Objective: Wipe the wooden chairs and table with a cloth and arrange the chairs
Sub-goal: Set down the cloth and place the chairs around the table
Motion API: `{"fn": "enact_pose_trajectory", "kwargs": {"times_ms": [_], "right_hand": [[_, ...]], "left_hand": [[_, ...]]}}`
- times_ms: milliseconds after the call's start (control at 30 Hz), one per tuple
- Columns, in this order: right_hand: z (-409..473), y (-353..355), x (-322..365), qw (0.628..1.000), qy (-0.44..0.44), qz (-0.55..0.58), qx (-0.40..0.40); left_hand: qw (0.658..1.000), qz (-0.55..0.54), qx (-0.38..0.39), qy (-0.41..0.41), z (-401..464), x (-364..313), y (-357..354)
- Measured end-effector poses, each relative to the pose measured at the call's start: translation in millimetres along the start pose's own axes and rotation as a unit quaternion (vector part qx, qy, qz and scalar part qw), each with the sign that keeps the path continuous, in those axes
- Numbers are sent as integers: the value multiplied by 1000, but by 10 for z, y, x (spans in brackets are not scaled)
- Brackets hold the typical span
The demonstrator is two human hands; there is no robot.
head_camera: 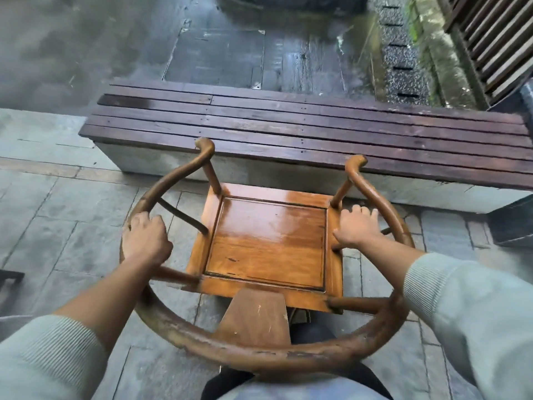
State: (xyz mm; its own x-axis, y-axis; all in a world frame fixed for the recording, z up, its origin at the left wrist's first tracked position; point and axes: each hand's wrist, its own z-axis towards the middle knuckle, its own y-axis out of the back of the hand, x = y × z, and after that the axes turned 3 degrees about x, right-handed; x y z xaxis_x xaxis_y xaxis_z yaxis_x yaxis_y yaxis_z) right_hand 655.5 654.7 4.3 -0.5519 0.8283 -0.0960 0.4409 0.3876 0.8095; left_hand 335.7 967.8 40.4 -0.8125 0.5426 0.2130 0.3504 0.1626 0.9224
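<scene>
Paving stones (72, 243) are lying under and to the left of the wooden chair (268, 243), which is sitting just in front of the person, with its open front facing a dark slatted bench (317, 125) beyond it. On the chair's left side, the left hand (145, 241) is wrapping its fingers tightly around the curved armrest rail (230, 350), the knuckles bunching over the top of the rail. At the chair's middle, the glossy seat panel is showing a wet sheen, and the broad back splat is rising from the seat's near edge to the rail. On the chair's right side, the right hand (357, 226) is resting just inside the rail with its fingers spread wide and flat; whether they are touching the rail or a spindle beneath, I cannot tell. Both forearms are emerging from pale ribbed sleeves (467, 307) on either side of the chair. Beyond the bench, dark wet ground is stretching away.
</scene>
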Motion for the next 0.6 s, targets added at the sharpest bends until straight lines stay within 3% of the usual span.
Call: {"fn": "enact_pose_trajectory", "kwargs": {"times_ms": [233, 333, 467, 533, 600], "right_hand": [[-1119, -174, 28, 984, -172, 47, -4], [-1593, -466, 38, 955, -263, 140, -15], [-1956, -588, 115, 851, -370, 372, -20], [-2072, -588, 134, 787, -379, 486, -33], [-2127, -600, 138, 747, -377, 543, -78]], "left_hand": [[976, -213, 1, 37, -272, 116, 101], [931, -346, 59, 100, -390, 364, 1], [876, -450, 130, 116, -520, 542, 11], [864, -471, 134, 113, -553, 571, 23], [849, -501, 126, 116, -560, 573, 31]]}}
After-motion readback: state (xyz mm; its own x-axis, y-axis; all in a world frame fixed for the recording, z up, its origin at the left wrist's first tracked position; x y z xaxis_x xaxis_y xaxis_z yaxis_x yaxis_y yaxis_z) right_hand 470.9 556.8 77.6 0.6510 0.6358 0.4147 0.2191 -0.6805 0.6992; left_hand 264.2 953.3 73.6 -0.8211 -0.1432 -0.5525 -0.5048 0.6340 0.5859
